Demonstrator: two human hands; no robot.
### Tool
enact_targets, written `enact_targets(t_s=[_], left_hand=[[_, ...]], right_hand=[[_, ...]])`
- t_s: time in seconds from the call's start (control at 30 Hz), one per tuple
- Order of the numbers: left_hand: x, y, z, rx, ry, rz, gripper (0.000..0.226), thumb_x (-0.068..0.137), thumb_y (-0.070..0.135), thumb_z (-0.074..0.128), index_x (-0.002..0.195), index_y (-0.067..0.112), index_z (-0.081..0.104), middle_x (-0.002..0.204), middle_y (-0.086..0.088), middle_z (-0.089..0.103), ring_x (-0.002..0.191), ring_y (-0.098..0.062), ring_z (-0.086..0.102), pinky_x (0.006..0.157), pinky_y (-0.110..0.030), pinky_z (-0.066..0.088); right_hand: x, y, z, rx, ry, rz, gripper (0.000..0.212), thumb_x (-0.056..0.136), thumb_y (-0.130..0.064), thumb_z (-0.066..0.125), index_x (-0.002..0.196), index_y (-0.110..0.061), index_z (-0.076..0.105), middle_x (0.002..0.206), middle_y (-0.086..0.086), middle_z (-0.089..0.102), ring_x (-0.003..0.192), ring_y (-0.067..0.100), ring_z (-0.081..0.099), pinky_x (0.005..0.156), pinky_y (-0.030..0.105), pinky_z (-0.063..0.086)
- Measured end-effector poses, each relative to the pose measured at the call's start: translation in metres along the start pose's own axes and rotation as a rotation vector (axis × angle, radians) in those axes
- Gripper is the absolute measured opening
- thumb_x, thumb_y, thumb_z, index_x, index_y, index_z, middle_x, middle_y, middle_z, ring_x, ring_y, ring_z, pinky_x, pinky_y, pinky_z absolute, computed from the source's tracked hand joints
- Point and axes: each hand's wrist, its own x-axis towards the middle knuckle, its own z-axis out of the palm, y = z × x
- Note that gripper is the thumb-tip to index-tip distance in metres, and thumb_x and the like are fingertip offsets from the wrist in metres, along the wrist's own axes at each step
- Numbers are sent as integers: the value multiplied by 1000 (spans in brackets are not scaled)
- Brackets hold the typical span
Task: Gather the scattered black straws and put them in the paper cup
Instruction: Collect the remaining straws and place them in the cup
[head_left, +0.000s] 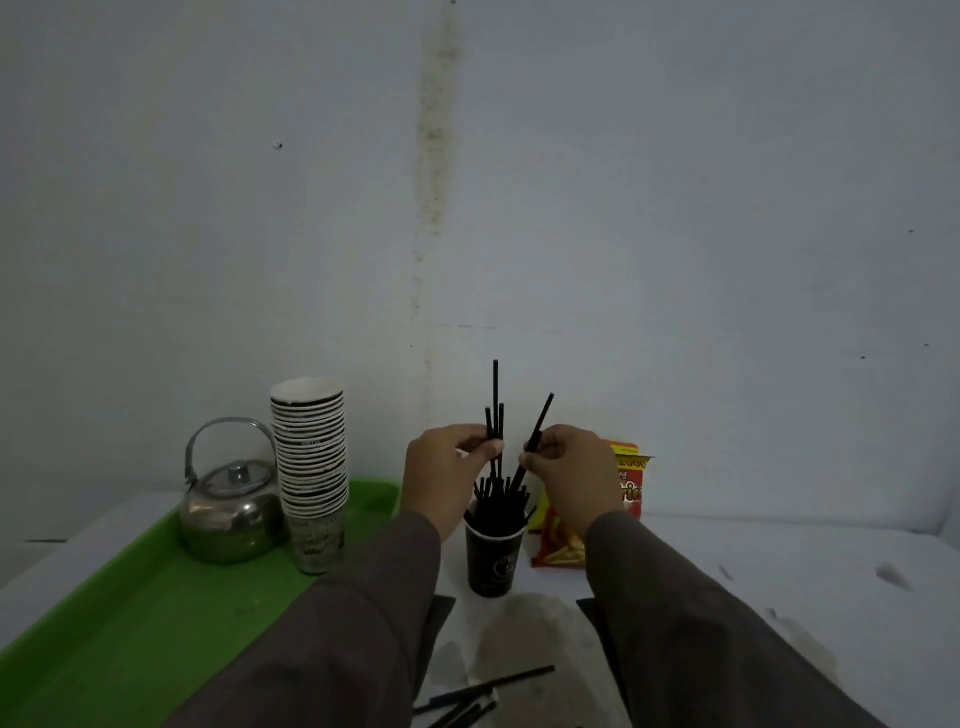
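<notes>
A dark paper cup (492, 564) stands on the white table and holds several black straws (500, 506) upright. Above the cup, my left hand (447, 475) pinches a few black straws (495, 410) that point up. My right hand (566, 470) grips a single black straw (540, 421) tilted to the right, its lower end reaching down toward the cup. More loose black straws (478, 693) lie on the table near the bottom edge, between my sleeves.
A green tray (130, 623) on the left carries a metal kettle (231, 512) and a tall stack of paper cups (311, 467). A red and yellow snack packet (563, 540) stands right of the dark cup. A wall rises close behind.
</notes>
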Motion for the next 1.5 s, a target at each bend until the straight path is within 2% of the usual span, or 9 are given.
enact_targets(t_s=[0.27, 0.5, 0.67, 0.77, 0.87, 1.03, 1.13, 1.33, 1.5], left_hand=[[3, -48, 14, 198, -61, -129, 15, 67, 27, 78, 79, 19, 74, 90, 5, 62, 103, -21, 54, 88, -42, 48], [5, -57, 18, 272, -134, -141, 16, 70, 32, 76, 83, 23, 74, 97, 7, 53, 112, -21, 44, 95, -43, 43], [7, -56, 19, 331, -180, -112, 20, 72, 36, 73, 89, 24, 74, 110, 4, 56, 114, -17, 38, 99, -41, 38], [7, -57, 20, 326, -182, -108, 19, 73, 36, 72, 87, 25, 74, 108, 6, 55, 114, -17, 39, 97, -42, 41], [7, -56, 22, 298, -182, -114, 14, 72, 31, 74, 85, 25, 74, 100, 11, 49, 114, -17, 43, 95, -43, 44], [6, -55, 21, 315, -192, -91, 17, 70, 31, 75, 87, 26, 74, 106, 11, 54, 115, -15, 42, 97, -41, 43], [6, -54, 19, 375, -200, -58, 17, 72, 30, 74, 88, 26, 74, 113, 9, 56, 117, -15, 41, 98, -41, 40], [3, -49, 21, 493, -268, 67, 17, 81, 26, 60, 91, 28, 74, 122, 12, 61, 116, -17, 47, 94, -42, 42], [0, -47, 20, 448, -277, 130, 21, 86, 22, 54, 92, 24, 74, 118, 13, 63, 112, -13, 48, 95, -37, 42]], right_hand=[[5, 22, 30, -139, -152, 14, 7, 77, -26, 68, 82, -21, 67, 84, 0, 71, 83, 18, 65, 81, 44, 53], [4, 32, 37, -122, -210, 10, 13, 76, -29, 70, 85, -20, 68, 90, 1, 68, 92, 21, 60, 83, 43, 53], [3, 24, 28, -5, -179, -27, 49, 81, -10, 66, 125, -19, 47, 101, -3, 54, 81, 9, 54, 69, 16, 49], [2, 14, 27, 23, -148, -145, 73, 82, -9, 65, 139, -32, 27, 115, -4, 50, 78, 8, 53, 73, 19, 52], [-1, 7, 30, -53, -112, -239, 66, 89, -20, 57, 142, -36, 19, 131, -2, 50, 93, 13, 57, 89, 30, 52], [-4, 8, 31, -12, 18, -248, 46, 96, -19, 43, 139, -31, 31, 118, -1, 58, 96, 9, 57, 78, 12, 41], [-3, 10, 30, -90, 52, -275, 38, 97, -20, 41, 134, -28, 41, 115, 2, 63, 94, 9, 56, 81, 17, 44], [-7, 15, 32, -346, -41, -379, 31, 97, -22, 38, 123, -23, 56, 106, 5, 65, 96, 16, 53, 87, 27, 44], [-11, 27, 40, -297, -108, -270, 31, 98, -24, 35, 123, -27, 54, 104, 4, 56, 89, 12, 46, 84, 20, 39]])
